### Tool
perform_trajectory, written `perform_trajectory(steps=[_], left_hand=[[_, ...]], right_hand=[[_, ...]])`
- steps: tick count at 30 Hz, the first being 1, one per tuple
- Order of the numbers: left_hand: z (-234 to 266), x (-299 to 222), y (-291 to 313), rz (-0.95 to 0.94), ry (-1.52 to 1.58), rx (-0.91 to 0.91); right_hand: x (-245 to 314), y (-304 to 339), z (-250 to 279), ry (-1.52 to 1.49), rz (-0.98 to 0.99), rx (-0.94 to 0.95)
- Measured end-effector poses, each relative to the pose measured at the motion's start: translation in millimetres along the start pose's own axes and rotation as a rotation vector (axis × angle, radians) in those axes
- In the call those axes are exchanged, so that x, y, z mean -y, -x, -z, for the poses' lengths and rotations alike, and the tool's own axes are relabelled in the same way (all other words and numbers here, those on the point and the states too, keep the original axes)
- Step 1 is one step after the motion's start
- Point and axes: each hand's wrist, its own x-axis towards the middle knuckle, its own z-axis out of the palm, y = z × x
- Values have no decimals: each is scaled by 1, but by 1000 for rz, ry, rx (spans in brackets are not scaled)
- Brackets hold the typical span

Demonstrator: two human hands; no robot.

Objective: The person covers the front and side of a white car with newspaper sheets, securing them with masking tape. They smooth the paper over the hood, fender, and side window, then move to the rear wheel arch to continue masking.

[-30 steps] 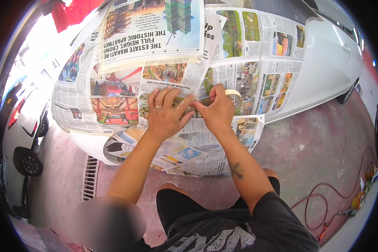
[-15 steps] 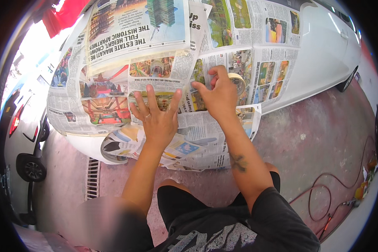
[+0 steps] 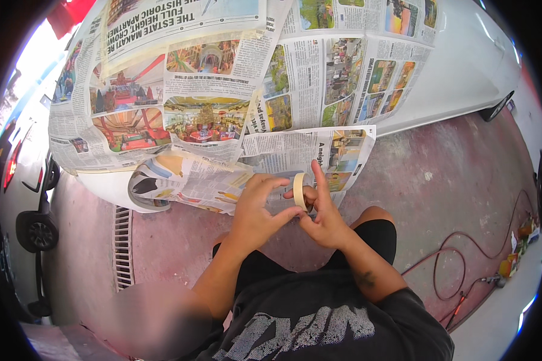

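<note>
In front of my lap, a cream roll of masking tape point(image 3: 298, 191) stands on edge between my hands. My right hand point(image 3: 326, 221) holds it from the right, with a bent finger in its core, the thumb low on the rim and the index finger stretched up. My left hand point(image 3: 256, 212) grips it from the left: its thumb presses the lower rim and its fingertips curve close to the near side. Beyond them, taped newspaper sheets point(image 3: 208, 84) cover the front of a white car point(image 3: 470, 66). A lower newspaper flap point(image 3: 277, 150) hangs behind my hands.
A floor drain grate point(image 3: 123, 246) lies to the left on the worn reddish floor. Another car's wheel point(image 3: 41, 234) stands at the far left. To the right, a red hose point(image 3: 461, 237) coils on the floor near small containers point(image 3: 512, 262).
Both hands have left the newspaper on the car and come back toward my body. The tape roll came along with my right hand, and my left hand now meets it.
</note>
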Motion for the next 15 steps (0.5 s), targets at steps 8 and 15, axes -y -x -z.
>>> perform_trajectory(steps=[8, 15], left_hand=[[-14, 14, 2, -77, -95, 170], [-50, 52, 64, 111, 81, 251]], right_hand=[[7, 9, 11, 339, 24, 113], [-9, 49, 3, 313, -285, 271]])
